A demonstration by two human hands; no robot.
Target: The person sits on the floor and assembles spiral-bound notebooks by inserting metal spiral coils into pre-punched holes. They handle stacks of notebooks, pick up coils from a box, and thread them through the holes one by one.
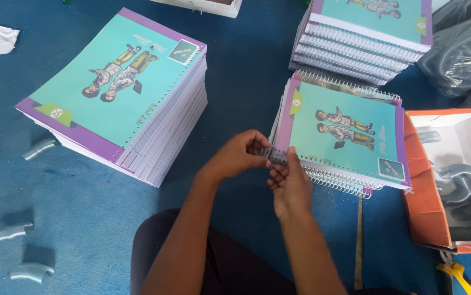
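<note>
My left hand (pixel 238 154) and my right hand (pixel 289 187) meet at the near left corner of a teal and purple notebook (pixel 345 131). Both pinch the end of its metal spiral binding (pixel 277 155), which runs along the notebook's near edge. That notebook lies on top of a low stack of bound notebooks. A tall stack of unbound notebooks (pixel 121 93) with punched holes along one edge stands to the left, apart from my hands.
Another stack of bound notebooks (pixel 364 41) stands behind. An open orange and white cardboard box (pixel 421 202) with grey pieces is at the right. Short grey curved pieces (pixel 30 270) lie on the blue carpet at the left. A yellow-handled tool (pixel 459 276) lies bottom right.
</note>
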